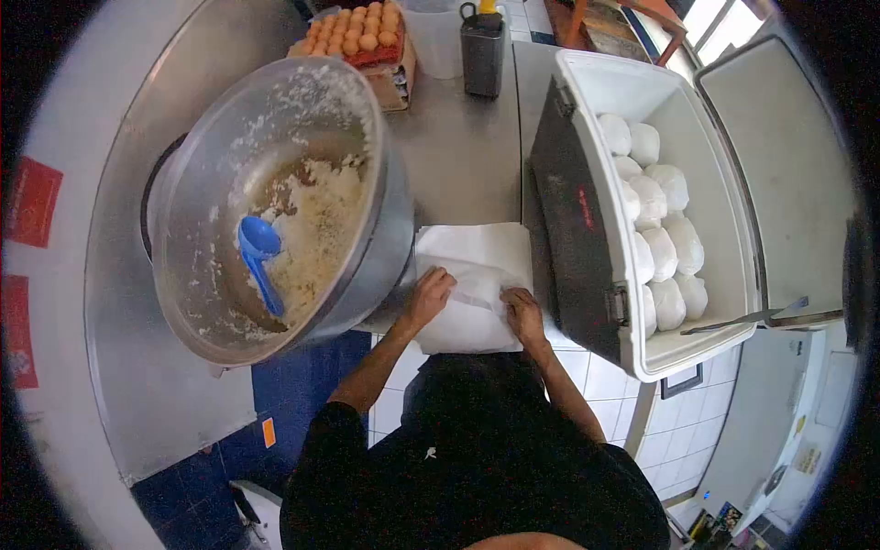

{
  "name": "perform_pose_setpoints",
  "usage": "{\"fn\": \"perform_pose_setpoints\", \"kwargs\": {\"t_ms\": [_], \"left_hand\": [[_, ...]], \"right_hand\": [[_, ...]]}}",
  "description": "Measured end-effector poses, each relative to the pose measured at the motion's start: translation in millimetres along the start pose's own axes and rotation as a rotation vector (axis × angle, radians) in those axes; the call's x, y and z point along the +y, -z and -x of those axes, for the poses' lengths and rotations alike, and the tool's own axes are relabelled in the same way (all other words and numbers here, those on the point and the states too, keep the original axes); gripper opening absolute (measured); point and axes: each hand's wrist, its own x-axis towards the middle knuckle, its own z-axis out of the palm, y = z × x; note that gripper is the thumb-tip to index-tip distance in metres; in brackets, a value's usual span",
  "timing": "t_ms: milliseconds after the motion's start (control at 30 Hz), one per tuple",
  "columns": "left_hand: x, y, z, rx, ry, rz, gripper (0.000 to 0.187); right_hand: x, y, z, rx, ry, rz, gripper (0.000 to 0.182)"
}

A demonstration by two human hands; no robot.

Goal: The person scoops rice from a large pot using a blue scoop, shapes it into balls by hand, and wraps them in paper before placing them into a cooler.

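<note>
Both hands, left hand (429, 295) and right hand (524, 313), press flat, fingers spread, on white paper sheets (467, 284); peeling one off needs a pinch.

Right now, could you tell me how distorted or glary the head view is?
Head view: strong fisheye, with black corners and the cooler rim bowed. Daylight blows out the window at top right. The big metal bowl shows soft sheen only. Both hands, left and right, on the white paper, look sharp.
</note>
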Motion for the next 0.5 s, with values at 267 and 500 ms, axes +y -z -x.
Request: {"fn": "perform_pose_setpoints", "kwargs": {"t_ms": [267,500], "left_hand": [[28,8,39,0.077,0.000,-0.023,0.029],[-14,-6,21,-0.086,-0.032,0.077,0.011]], "right_hand": [[-58,15,-3,-0.065,-0.002,0.114,0.027],[-20,-7,-8,-0.043,-0.182,0.108,0.024]]}}
